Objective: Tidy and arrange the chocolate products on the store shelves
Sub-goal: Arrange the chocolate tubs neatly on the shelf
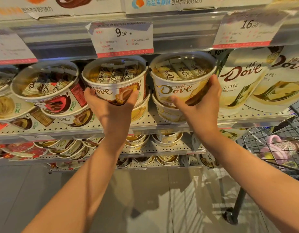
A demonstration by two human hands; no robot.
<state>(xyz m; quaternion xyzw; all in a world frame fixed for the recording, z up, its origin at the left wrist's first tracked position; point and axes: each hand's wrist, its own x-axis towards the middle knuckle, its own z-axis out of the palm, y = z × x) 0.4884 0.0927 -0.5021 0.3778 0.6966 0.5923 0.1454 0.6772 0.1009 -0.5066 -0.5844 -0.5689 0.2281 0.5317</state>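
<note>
Cream-and-gold card tubs of chocolate are sitting two high under the 9.90 price tag [122, 39], and the person is working on the top pair at once. Just below that tag, the left hand [111, 106] is cupping the brown-swirl tub [115, 81] from underneath, thumb on its left side and fingers curling round the right. Right of the tag, the right hand [201, 105] is gripping the pale gold tub [182, 78], thumb pressing across the lower front and fingers wrapping the right wall. Both tubs are tipping forward so their clear lids are facing out, each resting on or just above a lower tub [169, 113] on the perforated shelf [88, 127]. Further left of the tag, a red-banded tub [46, 86] is leaning more steeply on its own stack; far right of it, white pouches [238, 81] are standing upright. The step in hand looks to be seating and squaring the two upper tubs. Doing it well probably means lowering each base flat onto the lid beneath, centring it before letting go, and turning the logo straight to the front — a tub left tilted could slide off the stack. Keeping the pair level and flush with the shelf's front edge should give a neat face, after which the leaning tubs left of the tag seem next.
</note>
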